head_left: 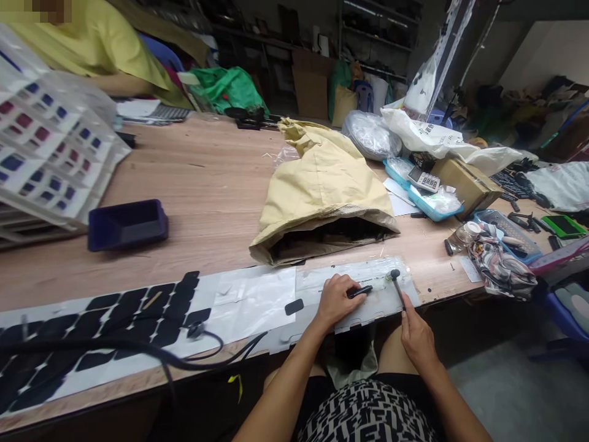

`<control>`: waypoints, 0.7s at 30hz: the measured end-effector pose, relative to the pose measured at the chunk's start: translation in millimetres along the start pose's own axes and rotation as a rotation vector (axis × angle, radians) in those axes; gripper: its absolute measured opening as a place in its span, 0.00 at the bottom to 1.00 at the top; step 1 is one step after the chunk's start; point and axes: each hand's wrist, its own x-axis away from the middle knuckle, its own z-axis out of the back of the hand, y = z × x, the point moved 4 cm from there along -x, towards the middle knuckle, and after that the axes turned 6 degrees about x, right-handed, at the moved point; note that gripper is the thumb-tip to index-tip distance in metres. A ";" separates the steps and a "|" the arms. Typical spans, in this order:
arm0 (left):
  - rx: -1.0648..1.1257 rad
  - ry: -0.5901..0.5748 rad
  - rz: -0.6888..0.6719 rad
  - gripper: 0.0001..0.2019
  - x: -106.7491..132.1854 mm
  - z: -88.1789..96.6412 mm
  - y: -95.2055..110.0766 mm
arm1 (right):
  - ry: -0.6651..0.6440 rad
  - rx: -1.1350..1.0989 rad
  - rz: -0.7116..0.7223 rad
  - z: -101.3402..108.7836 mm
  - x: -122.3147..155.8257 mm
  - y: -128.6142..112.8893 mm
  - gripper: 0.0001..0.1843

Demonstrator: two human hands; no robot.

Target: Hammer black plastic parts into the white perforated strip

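Note:
My left hand [337,299] rests on a pale, plastic-covered board [317,279] at the table's front edge. Its fingers are closed on a small, long black piece [361,291], whose exact kind I cannot make out. In my right hand [418,339] is a small hammer [398,291], held by its thin handle. The dark head sits over the right part of the board, just right of the black piece; whether it touches the board I cannot tell. A flat black rounded piece [294,306] lies on the board left of my left hand.
Behind the board lies a yellow sack [322,178], its dark mouth facing me. Rows of flat black pieces [133,307] and a black cable [151,351] are at left, near a dark blue tray [129,226]. Blue baskets [435,205] stand right. Someone in yellow sits across.

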 end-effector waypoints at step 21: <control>0.252 -0.402 0.551 0.26 136.4 -61.9 -31.4 | 0.062 -0.004 0.014 -11.6 3.0 3.5 0.28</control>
